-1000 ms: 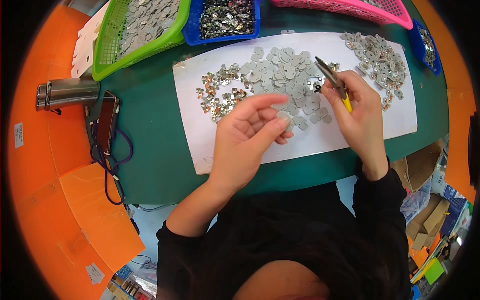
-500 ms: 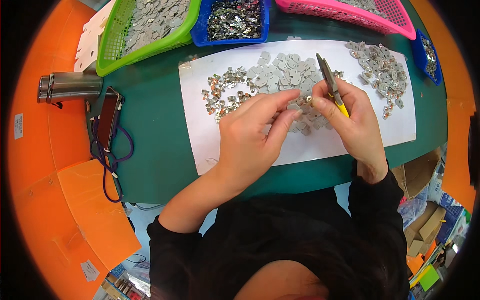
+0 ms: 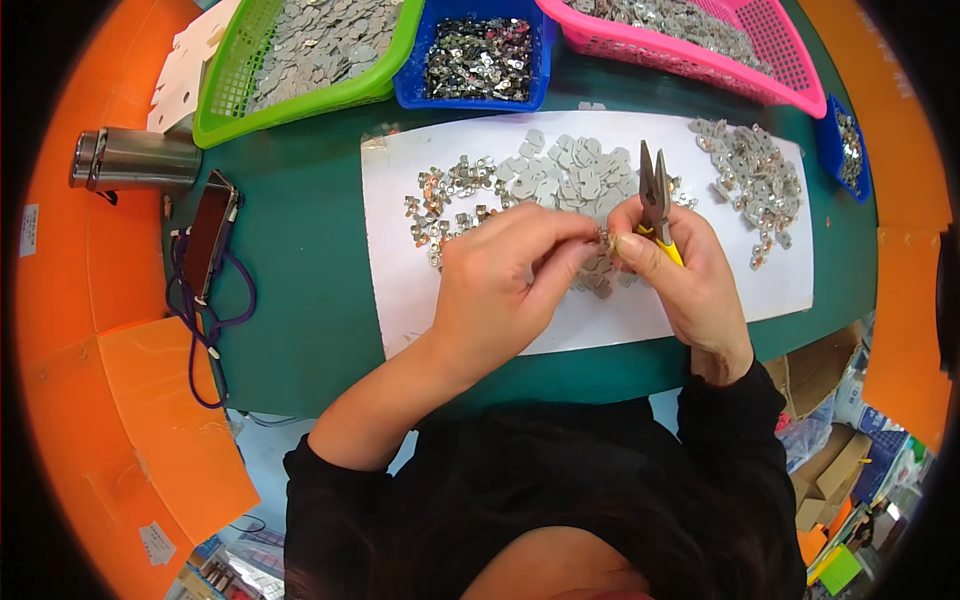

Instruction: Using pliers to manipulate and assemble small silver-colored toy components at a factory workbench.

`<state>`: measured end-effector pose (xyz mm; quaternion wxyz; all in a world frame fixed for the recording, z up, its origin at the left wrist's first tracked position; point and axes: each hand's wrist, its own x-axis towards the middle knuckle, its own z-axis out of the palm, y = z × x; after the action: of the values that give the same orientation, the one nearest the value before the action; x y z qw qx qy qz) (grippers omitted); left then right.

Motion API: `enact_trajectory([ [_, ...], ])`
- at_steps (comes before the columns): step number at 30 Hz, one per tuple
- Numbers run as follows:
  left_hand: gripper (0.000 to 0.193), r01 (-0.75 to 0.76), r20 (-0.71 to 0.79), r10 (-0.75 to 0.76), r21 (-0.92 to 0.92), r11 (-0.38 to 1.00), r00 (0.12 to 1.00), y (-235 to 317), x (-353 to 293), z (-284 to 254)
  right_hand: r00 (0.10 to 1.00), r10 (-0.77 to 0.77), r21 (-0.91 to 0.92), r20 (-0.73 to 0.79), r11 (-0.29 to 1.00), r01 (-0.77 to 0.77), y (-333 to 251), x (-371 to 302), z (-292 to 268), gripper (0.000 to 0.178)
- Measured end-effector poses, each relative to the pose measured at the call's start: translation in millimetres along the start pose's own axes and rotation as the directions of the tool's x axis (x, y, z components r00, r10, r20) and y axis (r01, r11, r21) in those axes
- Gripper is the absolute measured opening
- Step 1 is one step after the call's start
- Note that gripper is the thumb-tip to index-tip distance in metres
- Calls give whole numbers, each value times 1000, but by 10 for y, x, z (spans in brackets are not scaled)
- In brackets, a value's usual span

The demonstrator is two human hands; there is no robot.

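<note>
My right hand (image 3: 685, 275) is closed round yellow-handled needle-nose pliers (image 3: 655, 195), whose slightly parted jaws point away from me. Its thumb and forefinger also pinch at a small metal piece (image 3: 604, 238). From the left, my left hand (image 3: 505, 280) meets that piece with thumb and fingertips pressed together; the fingers partly hide it. Beneath and beyond the hands, a heap of flat grey plates (image 3: 575, 170) lies on a white sheet (image 3: 410, 310). Small shiny metal clips (image 3: 465, 178), some coppery, are scattered to its left. Joined plate-and-clip pieces (image 3: 750, 175) form a pile at the right.
Along the far edge stand a green basket (image 3: 212, 105) of grey plates, a blue bin (image 3: 405, 85) of small metal parts and a pink basket (image 3: 800, 95). Another blue bin (image 3: 872, 185) is far right. A steel flask (image 3: 150, 160) and a corded phone (image 3: 210, 235) are left.
My hands have come together, and the left fingertips now meet the small piece at the right fingers. The pliers have turned more upright, and their jaws show apart. The whole view has shifted slightly.
</note>
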<state>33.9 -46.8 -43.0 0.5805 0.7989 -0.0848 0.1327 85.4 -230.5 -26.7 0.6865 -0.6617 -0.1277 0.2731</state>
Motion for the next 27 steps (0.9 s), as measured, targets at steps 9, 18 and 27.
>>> enact_trajectory([
  [9, 15, 730, 715, -285, -680, -70, 638, -72, -27, -209, 980, -196, -153, 20, 968, 197, 4, 37, 25, 9],
  [18, 16, 753, 772, -195, -635, -176, 605, -126, -66, -276, 506, -756, -790, 415, -24, 612, -29, 42, -65, 25],
  [27, 15, 576, 456, -353, -625, 527, 817, -3, -56, -209, 991, -130, -319, -5, 940, 122, -118, -42, 128, 20],
])
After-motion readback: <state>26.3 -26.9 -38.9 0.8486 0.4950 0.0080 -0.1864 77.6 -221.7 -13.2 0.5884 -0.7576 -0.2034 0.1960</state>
